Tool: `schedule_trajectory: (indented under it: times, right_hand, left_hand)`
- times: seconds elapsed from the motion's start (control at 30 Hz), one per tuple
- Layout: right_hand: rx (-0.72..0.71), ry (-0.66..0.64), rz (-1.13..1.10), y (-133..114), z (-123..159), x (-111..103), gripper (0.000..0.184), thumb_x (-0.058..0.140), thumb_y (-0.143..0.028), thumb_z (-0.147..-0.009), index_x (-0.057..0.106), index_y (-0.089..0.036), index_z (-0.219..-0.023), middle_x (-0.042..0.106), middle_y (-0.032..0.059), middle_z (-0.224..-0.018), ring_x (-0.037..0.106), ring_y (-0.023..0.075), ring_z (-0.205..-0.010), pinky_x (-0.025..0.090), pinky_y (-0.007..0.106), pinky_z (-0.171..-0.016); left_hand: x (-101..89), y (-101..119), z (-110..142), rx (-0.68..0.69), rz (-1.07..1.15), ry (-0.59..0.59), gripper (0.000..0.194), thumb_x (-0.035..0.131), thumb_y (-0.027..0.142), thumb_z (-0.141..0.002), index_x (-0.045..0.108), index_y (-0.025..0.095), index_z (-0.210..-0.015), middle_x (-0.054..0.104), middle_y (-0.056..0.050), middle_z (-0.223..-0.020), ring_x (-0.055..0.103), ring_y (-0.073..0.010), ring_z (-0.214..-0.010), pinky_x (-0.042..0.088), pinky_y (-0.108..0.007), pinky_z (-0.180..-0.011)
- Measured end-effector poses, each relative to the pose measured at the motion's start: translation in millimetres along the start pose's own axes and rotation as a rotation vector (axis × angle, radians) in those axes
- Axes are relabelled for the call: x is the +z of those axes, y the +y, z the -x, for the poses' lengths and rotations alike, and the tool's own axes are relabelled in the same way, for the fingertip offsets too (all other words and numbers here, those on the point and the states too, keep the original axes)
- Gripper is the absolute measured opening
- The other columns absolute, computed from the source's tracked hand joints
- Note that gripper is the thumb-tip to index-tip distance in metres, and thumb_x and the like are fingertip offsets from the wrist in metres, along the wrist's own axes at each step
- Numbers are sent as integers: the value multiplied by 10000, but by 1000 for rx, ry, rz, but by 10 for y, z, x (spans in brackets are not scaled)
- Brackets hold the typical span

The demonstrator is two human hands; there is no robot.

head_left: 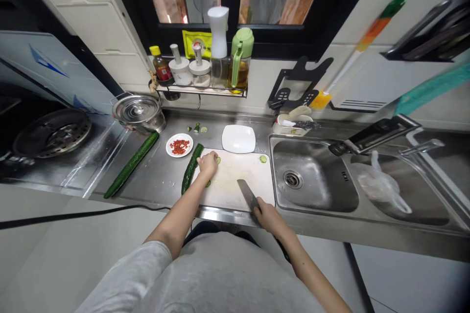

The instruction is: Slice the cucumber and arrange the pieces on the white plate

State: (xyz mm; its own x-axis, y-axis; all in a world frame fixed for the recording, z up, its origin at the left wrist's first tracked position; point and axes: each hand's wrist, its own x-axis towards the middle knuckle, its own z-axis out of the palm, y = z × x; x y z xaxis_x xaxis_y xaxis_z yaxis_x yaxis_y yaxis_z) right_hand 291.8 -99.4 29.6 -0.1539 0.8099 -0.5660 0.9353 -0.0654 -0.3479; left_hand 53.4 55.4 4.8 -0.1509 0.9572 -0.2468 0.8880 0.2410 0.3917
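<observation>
On the left part of a white cutting board (229, 190), my left hand (208, 165) is closed with curled fingers on a cucumber piece (219, 160), mostly hidden beneath it. More cut green shows just below my wrist. A long dark green cucumber (191, 171) lies along the board's left edge, beside that hand. My right hand (268, 214) grips a kitchen knife (246, 193) by its handle at the board's front right. Its blade points forward and left over the board, apart from the cucumber. Two pale cucumber slices (263, 159) rest in the far right corner.
Behind the board sits a white plate (238, 138). A small dish (179, 145) holds chopped red pieces, near some cucumber ends (197, 128). Another cucumber (132, 164) lies left, by a lidded pot (138, 112). A sink (316, 176) adjoins at right; a condiment rack (205, 90) hangs behind.
</observation>
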Motion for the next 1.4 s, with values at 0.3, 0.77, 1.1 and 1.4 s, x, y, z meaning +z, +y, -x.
schedule_trajectory:
  times: [0.3,0.77,1.1,1.4]
  right_hand:
    - [23,-25,18,-36,-21,-24,230,363,-217,-929,486,-178,-1119,670,104,-969,610,196,-891,296,263,-691]
    - [10,-55,91,-255,-41,-61,222,328,-232,-945,460,-179,-1116,656,113,-954,606,204,-839,272,273,-622]
    - [-19,-32,185,-498,-108,-66,218,337,-184,-930,454,-175,-1114,661,107,-895,633,215,-831,305,269,-611]
    - [-2,-57,190,-550,-172,-52,253,331,-164,-923,452,-170,-1144,672,123,-919,647,230,-847,349,277,-634]
  left_hand:
    - [49,1,174,-33,182,-242,220,551,262,-803,664,269,-992,729,11,-1001,624,-179,-975,345,-347,-944]
    - [235,38,314,84,-73,-297,162,523,226,-805,635,245,-921,713,-51,-995,613,-236,-1011,279,-409,-946]
    - [215,6,253,49,-26,-336,141,558,230,-769,637,253,-883,715,-8,-980,610,-209,-990,289,-399,-948]
    - [206,28,262,39,-33,-339,143,561,249,-771,641,254,-888,716,-18,-965,611,-219,-995,306,-398,-926]
